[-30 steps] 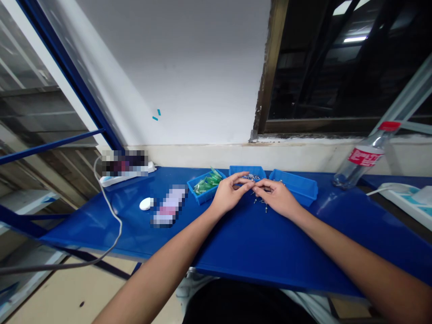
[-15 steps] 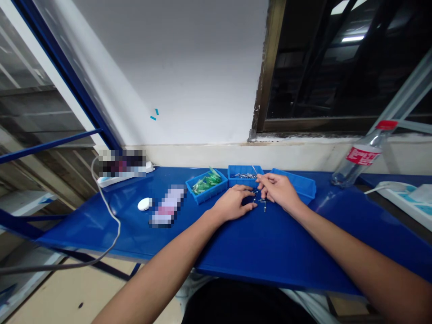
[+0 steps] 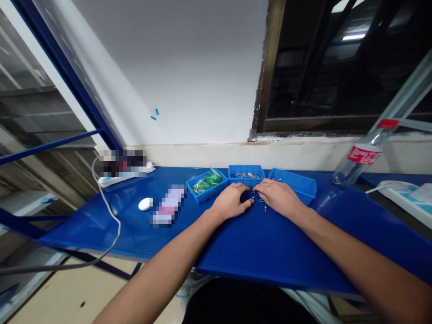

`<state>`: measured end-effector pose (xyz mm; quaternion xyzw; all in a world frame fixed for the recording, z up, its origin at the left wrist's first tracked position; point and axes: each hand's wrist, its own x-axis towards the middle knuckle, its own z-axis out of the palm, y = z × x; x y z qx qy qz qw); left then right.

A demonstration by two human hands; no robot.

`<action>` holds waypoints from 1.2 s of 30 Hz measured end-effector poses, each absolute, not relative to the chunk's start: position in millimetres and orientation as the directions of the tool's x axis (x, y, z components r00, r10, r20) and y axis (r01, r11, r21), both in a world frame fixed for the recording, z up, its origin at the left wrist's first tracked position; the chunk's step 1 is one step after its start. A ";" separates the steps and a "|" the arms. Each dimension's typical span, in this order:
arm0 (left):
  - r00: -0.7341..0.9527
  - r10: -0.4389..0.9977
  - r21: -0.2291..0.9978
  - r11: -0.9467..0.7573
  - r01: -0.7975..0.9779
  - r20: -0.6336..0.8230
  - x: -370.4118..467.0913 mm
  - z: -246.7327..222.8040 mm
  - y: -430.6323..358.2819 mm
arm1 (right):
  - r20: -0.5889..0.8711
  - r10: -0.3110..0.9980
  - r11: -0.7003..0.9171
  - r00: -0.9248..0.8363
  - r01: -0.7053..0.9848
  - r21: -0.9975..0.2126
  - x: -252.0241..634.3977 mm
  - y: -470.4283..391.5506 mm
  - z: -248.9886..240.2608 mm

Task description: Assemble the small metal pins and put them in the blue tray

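Note:
My left hand (image 3: 230, 200) rests on the blue table, thumb and fingers spread apart, beside a few small metal pins (image 3: 265, 208) that look like blind rivets. Facing it, my right hand (image 3: 278, 194) is closed with its fingertips pressed together, low over those pins; what sits in the pinch is hidden. Just behind both hands stands a blue bin (image 3: 246, 181) with many similar metal pins (image 3: 248, 175) inside. To its left, another blue bin (image 3: 211, 194) holds green plastic packets (image 3: 211, 181). A third blue bin (image 3: 305, 189), partly behind my right hand, has a few small pieces near its left end.
A plastic bottle with a red cap (image 3: 360, 155) stands at the right, near a white power strip (image 3: 411, 202). On the left lie a blurred phone-like object (image 3: 168, 204), a round white case (image 3: 145, 204) and a cable (image 3: 116, 225). Behind the table rises a wall (image 3: 202, 81).
My right hand has come down from beside the middle bin, where it held a metal pin upright, toward the pins on the table. My left hand has barely shifted.

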<state>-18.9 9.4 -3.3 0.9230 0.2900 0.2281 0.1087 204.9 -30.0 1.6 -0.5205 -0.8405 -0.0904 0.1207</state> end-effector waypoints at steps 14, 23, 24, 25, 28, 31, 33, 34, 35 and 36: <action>0.674 0.603 0.465 -0.786 0.408 0.427 -19.1 7.7 5.8 | 0.504 0.782 0.468 -0.368 0.880 -0.084 199.0 -33.8 3.2; 0.644 0.647 0.506 -0.748 0.430 0.409 -17.7 4.2 8.2 | 0.444 0.797 0.486 -0.409 0.871 -0.071 202.7 -33.6 -0.5; 0.652 0.641 0.489 -0.755 0.438 0.406 -18.1 3.0 8.9 | 0.412 0.801 0.497 -0.435 0.866 -0.052 204.5 -32.7 -1.4; 0.663 0.631 0.470 -0.764 0.442 0.403 -18.4 2.0 9.4 | 0.381 0.804 0.507 -0.456 0.861 -0.040 206.2 -31.7 -2.2; 0.691 0.604 0.428 -0.788 0.442 0.397 -19.2 0.5 10.2 | 0.320 0.811 0.526 -0.490 0.850 -0.032 209.4 -28.3 -3.6; 0.698 0.598 0.419 -0.793 0.442 0.395 -19.7 0.8 9.9 | 0.305 0.813 0.529 -0.495 0.848 -0.036 211.0 -25.1 -4.1; 0.697 0.600 0.417 -0.791 0.447 0.392 -19.9 1.1 9.8 | 0.294 0.812 0.537 -0.504 0.843 -0.039 211.8 -23.8 -3.8; 0.697 0.602 0.416 -0.790 0.450 0.390 -19.9 1.2 9.8 | 0.288 0.812 0.540 -0.508 0.840 -0.040 212.2 -23.5 -3.5; 0.697 0.603 0.416 -0.789 0.452 0.388 -20.0 1.2 9.9 | 0.282 0.811 0.545 -0.513 0.838 -0.041 212.5 -23.6 -3.0; 0.697 0.604 0.417 -0.788 0.453 0.387 -20.0 1.1 9.9 | 0.277 0.809 0.549 -0.518 0.835 -0.042 212.7 -24.1 -2.3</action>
